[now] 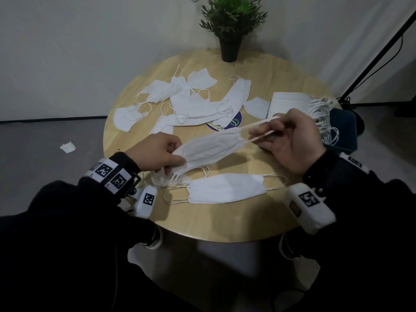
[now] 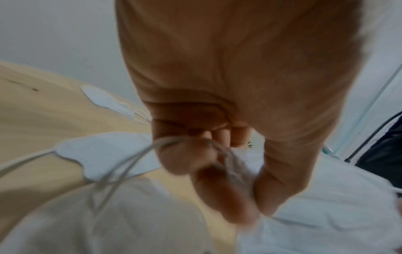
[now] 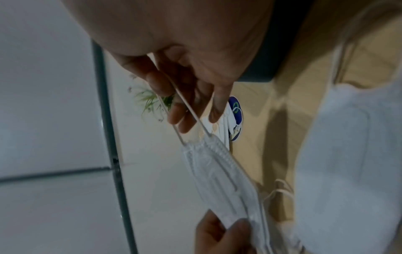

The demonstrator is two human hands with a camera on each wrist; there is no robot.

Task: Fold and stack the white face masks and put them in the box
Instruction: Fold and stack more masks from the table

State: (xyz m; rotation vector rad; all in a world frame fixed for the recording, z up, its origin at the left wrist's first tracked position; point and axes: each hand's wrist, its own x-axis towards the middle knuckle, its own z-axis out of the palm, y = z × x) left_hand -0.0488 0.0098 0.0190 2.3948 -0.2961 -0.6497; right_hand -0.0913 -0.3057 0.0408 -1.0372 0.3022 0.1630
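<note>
A folded white face mask (image 1: 209, 149) hangs stretched above the round wooden table (image 1: 225, 224), held between both hands. My left hand (image 1: 157, 154) pinches its left end, seen close in the left wrist view as the left hand (image 2: 217, 154) with cloth between thumb and fingers. My right hand (image 1: 290, 140) has its fingers hooked in the mask's taut ear loop (image 1: 261, 124); the right wrist view shows the ear loop (image 3: 189, 110) running over the fingers to the mask (image 3: 219, 173). Another folded mask (image 1: 225, 188) lies flat on the table below. A stack of folded masks (image 1: 290, 104) lies at the right.
Several loose unfolded masks (image 1: 180, 102) lie scattered across the table's far left and middle. A dark blue box (image 1: 344, 131) sits at the table's right edge. A potted plant (image 1: 231, 25) stands at the back. A round sticker (image 1: 234, 121) marks the middle. A paper scrap (image 1: 67, 147) lies on the floor.
</note>
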